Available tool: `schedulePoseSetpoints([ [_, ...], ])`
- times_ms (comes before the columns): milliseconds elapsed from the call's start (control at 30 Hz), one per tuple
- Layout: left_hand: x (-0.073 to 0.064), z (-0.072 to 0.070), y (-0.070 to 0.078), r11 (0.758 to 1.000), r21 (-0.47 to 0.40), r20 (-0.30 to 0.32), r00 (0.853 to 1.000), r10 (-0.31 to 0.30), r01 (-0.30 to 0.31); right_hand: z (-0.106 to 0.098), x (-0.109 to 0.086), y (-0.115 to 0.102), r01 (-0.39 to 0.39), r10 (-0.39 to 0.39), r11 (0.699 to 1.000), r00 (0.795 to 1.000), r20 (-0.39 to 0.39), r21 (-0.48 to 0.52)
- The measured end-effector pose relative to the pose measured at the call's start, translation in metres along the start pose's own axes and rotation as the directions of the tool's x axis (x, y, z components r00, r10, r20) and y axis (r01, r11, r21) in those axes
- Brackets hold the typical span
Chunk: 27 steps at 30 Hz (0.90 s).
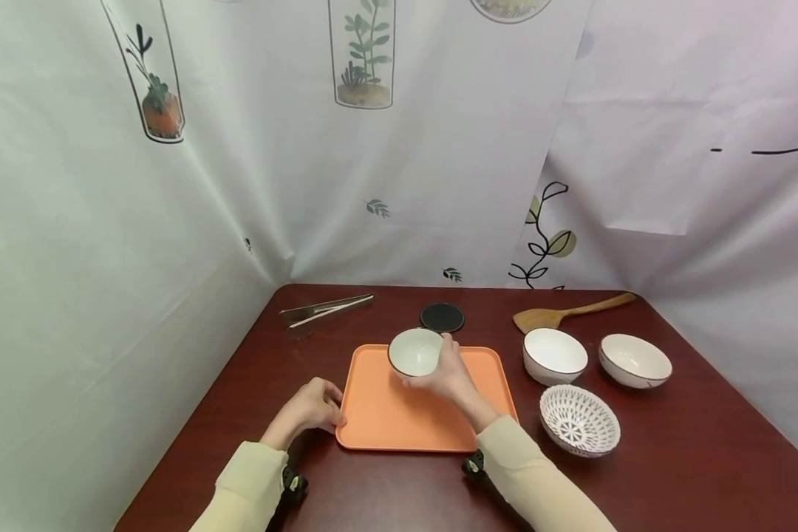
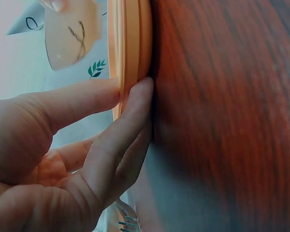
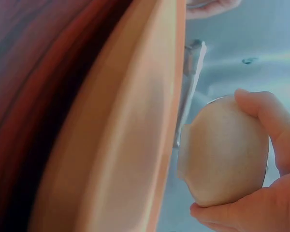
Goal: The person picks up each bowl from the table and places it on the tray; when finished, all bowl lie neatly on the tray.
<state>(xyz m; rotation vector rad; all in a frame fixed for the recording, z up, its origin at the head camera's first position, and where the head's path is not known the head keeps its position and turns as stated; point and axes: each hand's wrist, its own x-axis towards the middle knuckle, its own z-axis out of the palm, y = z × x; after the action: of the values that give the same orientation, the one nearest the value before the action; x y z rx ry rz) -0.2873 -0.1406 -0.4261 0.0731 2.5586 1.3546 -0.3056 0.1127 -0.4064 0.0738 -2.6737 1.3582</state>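
Observation:
An orange rectangular tray (image 1: 399, 425) lies on the dark red wooden table. At its left edge is my left hand (image 1: 314, 406); in the left wrist view the thumb and fingers pinch the tray's rim (image 2: 130, 43). My right hand (image 1: 448, 375) holds a small white bowl (image 1: 414, 353) over the back part of the tray. Thumb and fingers grip opposite sides of the bowl (image 3: 224, 150), which has a dark rim and a footed base. In the left wrist view, its base appears slightly above the tray's rim.
Right of the tray stand two white bowls, one nearer (image 1: 555, 358) and one farther right (image 1: 635, 362), and a white woven basket (image 1: 580, 421). Behind them lies a wooden spatula (image 1: 548, 318). A black round coaster (image 1: 442, 316) and metal tongs (image 1: 326, 310) lie at the back.

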Motion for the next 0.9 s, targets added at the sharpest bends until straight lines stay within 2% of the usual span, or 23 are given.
schedulePoseSetpoints([
  [333, 0.0, 0.002, 0.001, 1.0, -0.004, -0.005, 1.0, -0.004, 0.004, 0.03, 0.012, -0.01, -0.054, 0.054, 0.999, 0.998, 0.016, -0.002],
  [667, -0.002, 0.001, 0.004, 1.0, 0.027, -0.002, 1.0, 0.01, -0.009, 0.056, 0.021, -0.026, -0.155, 0.16, 0.984, 0.986, -0.04, 0.092],
  [800, -0.003, -0.001, 0.004, 1.0, 0.016, 0.016, 1.0, 0.023, -0.023, 0.06, 0.02, -0.027, -0.175, 0.177, 0.982, 0.984, -0.023, 0.074],
  [900, -0.001, -0.004, 0.002, 0.999, 0.0, 0.046, 0.998, 0.041, -0.041, 0.057, 0.02, -0.029, -0.174, 0.174, 0.984, 0.985, 0.006, 0.02],
])
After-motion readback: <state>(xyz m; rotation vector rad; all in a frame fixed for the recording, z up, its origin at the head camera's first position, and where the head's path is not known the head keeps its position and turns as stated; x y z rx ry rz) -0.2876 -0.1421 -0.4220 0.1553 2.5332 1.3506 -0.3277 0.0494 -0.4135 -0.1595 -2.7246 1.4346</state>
